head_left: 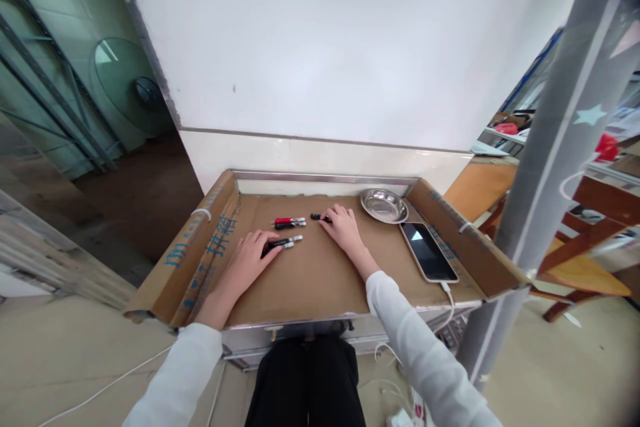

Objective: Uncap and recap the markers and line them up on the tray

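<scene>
Presently, your left hand (247, 255) grips slim black silver-ended pens (285, 241), your right hand (344, 227) a partly hidden black rod (315, 217); light, level pressure seems best.

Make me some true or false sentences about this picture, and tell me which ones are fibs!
1. A white cable is plugged into the phone. True.
2. The left hand touches black pens. True.
3. The phone lies to the left of both hands. False: it lies to the right of both.
4. The right hand holds the red pen. False: the red pen lies on the cardboard.
5. The metal dish is farther from the person than the phone. True.
6. The sleeves are black. False: they are white.
</scene>
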{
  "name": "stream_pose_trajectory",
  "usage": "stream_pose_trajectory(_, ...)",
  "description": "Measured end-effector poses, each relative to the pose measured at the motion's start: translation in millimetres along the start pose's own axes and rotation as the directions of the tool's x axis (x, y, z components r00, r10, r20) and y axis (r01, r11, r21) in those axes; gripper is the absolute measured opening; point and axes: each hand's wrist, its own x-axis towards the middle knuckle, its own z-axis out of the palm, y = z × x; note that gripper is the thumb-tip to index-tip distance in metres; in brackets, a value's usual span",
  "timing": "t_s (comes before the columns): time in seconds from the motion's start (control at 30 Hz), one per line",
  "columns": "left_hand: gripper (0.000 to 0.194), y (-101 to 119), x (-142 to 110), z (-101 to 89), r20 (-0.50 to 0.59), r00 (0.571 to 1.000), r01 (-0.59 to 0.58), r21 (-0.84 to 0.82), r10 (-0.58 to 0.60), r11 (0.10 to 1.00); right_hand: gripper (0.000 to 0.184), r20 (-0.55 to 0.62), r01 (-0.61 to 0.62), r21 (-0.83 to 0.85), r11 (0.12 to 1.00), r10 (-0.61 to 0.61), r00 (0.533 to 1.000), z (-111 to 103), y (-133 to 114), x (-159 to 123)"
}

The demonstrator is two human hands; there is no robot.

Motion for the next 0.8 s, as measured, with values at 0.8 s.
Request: stream_pose_trajectory(0.8, 0.021, 76.1, 0.8, -9.5, -0.051, 0.991, -0.130, -0.153, 0.123, 0.980, 0.028, 0.416, -0.407, 0.908, -0.097, 0.099, 0.904, -24.3, -46.1, -35.9)
